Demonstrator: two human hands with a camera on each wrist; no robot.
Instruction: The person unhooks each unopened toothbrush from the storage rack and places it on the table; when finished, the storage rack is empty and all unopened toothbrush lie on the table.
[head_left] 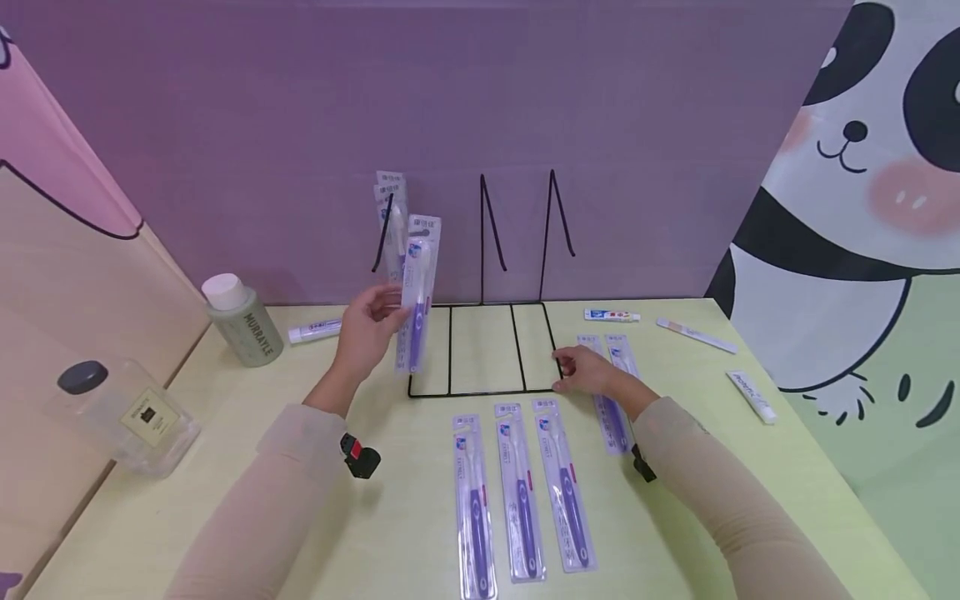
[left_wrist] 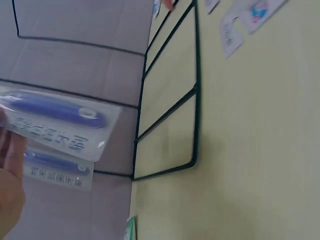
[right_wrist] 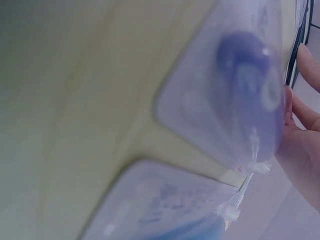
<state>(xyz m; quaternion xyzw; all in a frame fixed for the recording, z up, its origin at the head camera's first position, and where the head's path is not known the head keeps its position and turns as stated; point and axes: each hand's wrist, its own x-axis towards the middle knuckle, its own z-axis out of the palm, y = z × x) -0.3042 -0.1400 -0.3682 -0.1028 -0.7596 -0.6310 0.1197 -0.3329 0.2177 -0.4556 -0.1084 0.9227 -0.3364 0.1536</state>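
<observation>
My left hand pinches a packaged toothbrush, upright in its clear blister with a purple handle. This pack stands in front of the left prong of a black wire rack. Behind it, other toothbrush packs hang at that prong. In the left wrist view the held pack shows its lower end, with a hanging pack beyond it. My right hand grips the rack's right side bar between thumb and fingers. The middle prong and right prong carry nothing.
Three toothbrush packs lie in front of the rack. Two more lie partly under my right forearm. Small tubes lie at the back right, another tube at left. A green-grey bottle and a clear bottle stand left.
</observation>
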